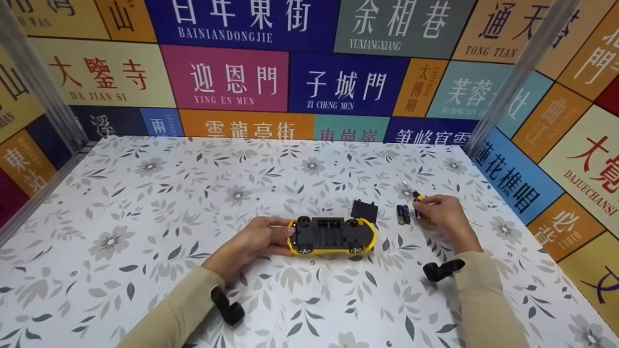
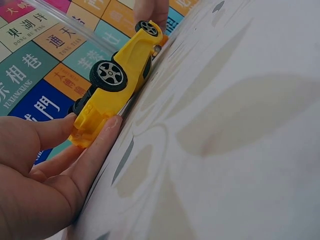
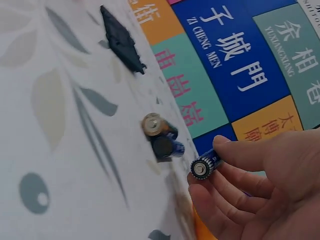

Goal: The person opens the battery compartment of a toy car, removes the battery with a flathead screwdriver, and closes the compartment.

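Note:
A yellow toy car (image 1: 302,239) lies wheels up on the table, its battery compartment (image 1: 330,234) uncovered, with no batteries visible inside. My left hand (image 1: 261,236) grips one end of the car between thumb and fingers; the left wrist view shows the yellow body (image 2: 107,100) tilted in that grip. To the right, my right hand (image 1: 446,214) pinches a battery (image 3: 202,167) between thumb and fingers, just off the table. Beside it lie two batteries (image 1: 403,214) close together. A screwdriver (image 1: 417,195) rests by the right fingertips, its handle partly hidden.
A black battery cover (image 1: 364,211) lies just behind the car's right end. The table (image 1: 169,193) wears a floral cloth. Printed panels (image 1: 225,79) stand along the back and sides, with clear posts at the rear corners.

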Tool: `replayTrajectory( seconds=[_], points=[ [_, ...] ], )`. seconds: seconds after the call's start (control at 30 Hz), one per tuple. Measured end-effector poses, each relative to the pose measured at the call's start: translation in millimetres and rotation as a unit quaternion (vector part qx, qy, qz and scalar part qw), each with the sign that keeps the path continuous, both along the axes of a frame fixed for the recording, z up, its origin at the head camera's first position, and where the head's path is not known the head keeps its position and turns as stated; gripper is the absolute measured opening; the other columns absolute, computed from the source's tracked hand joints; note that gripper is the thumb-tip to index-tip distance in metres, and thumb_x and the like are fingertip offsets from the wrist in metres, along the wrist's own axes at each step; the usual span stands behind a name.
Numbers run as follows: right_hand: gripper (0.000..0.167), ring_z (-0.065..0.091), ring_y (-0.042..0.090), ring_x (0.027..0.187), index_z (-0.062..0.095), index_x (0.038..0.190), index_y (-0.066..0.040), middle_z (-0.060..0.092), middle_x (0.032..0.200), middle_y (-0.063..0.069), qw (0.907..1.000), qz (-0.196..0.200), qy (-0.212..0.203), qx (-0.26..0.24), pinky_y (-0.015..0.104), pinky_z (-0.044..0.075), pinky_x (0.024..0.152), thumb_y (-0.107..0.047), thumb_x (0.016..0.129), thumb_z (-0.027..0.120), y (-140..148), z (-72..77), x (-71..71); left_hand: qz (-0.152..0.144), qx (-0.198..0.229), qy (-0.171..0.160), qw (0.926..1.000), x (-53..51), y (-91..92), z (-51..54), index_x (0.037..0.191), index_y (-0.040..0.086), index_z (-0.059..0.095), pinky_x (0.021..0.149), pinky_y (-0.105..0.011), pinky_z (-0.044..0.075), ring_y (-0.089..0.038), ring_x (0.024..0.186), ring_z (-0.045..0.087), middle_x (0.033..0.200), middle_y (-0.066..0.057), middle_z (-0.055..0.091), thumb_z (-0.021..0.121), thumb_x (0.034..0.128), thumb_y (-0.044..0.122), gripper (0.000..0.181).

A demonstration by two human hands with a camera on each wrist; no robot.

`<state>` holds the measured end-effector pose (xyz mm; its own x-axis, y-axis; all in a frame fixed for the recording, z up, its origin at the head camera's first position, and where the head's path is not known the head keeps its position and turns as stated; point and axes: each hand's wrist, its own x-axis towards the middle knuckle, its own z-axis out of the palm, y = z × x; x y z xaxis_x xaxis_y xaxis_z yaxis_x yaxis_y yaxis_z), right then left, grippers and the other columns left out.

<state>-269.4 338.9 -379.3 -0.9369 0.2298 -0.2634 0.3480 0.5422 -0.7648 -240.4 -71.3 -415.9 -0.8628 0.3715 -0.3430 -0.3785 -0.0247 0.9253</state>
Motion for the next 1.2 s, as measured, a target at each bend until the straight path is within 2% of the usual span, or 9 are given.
replayTrajectory(
  seconds=[0.1,0.27,0.4,0.63,0.97,1.2],
  points=[
    [0.048,0.062,0.006,0.073,0.056,0.134,0.000,0.065,0.095,-0.002,0.9998,-0.005,-0.017,0.011,0.020,0.057,0.067,-0.031,0.098,0.064,-1.4,-4.6,-1.7,0.002,0.002,-0.001,1.0000,0.2,0.1,-1.4,0.136,-0.005,0.055,0.078,-0.039,0.065,-0.030,0.090,0.075,0.111,-0.029,0.071,0.061,0.0965,0.003,0.041],
    [0.049,0.058,0.006,0.075,0.056,0.136,0.001,0.062,0.102,0.002,0.9991,0.001,-0.031,0.030,0.019,0.055,0.066,-0.030,0.099,0.063,-2.9,-8.6,-3.0,0.005,0.005,-0.006,1.0000,0.3,0.6,-2.4,0.136,-0.005,0.055,0.078,-0.040,0.065,-0.030,0.088,0.075,0.110,-0.030,0.071,0.062,0.0959,0.002,0.041],
    [0.048,0.057,0.006,0.074,0.057,0.136,0.001,0.060,0.105,0.004,0.9989,-0.001,-0.029,0.038,0.019,0.054,0.065,-0.030,0.099,0.062,-5.7,-10.3,-2.7,0.006,0.004,-0.006,1.0000,0.2,0.6,-3.1,0.136,-0.006,0.054,0.078,-0.040,0.065,-0.030,0.089,0.075,0.108,-0.028,0.072,0.062,0.0961,0.002,0.041],
    [0.042,0.053,0.008,0.069,0.056,0.133,-0.002,0.057,0.103,0.002,0.9989,-0.031,-0.033,-0.011,0.020,0.052,0.064,-0.026,0.100,0.061,-11.5,-15.8,-2.1,-0.005,0.006,0.008,0.9999,2.3,-0.8,-4.1,0.136,-0.008,0.054,0.078,-0.038,0.065,-0.026,0.086,0.075,0.102,-0.023,0.074,0.060,0.0972,0.003,0.041],
    [0.043,0.056,0.010,0.079,0.057,0.135,-0.002,0.058,0.118,0.009,0.9987,-0.034,-0.034,0.015,0.019,0.054,0.067,-0.027,0.100,0.061,-12.4,-12.8,-3.4,0.005,0.004,0.001,1.0000,0.1,0.1,-3.5,0.137,-0.008,0.053,0.077,-0.039,0.065,-0.029,0.087,0.075,0.109,-0.029,0.072,0.061,0.0963,0.001,0.042],
    [0.042,0.057,0.010,0.081,0.059,0.134,-0.001,0.059,0.121,0.011,0.9987,-0.039,-0.019,0.025,0.018,0.054,0.066,-0.026,0.100,0.061,-12.3,-15.8,-2.9,0.002,-0.001,0.004,1.0000,0.2,0.4,-3.3,0.137,-0.008,0.053,0.076,-0.038,0.065,-0.027,0.086,0.075,0.106,-0.026,0.073,0.062,0.0958,0.002,0.043]
  ],
)
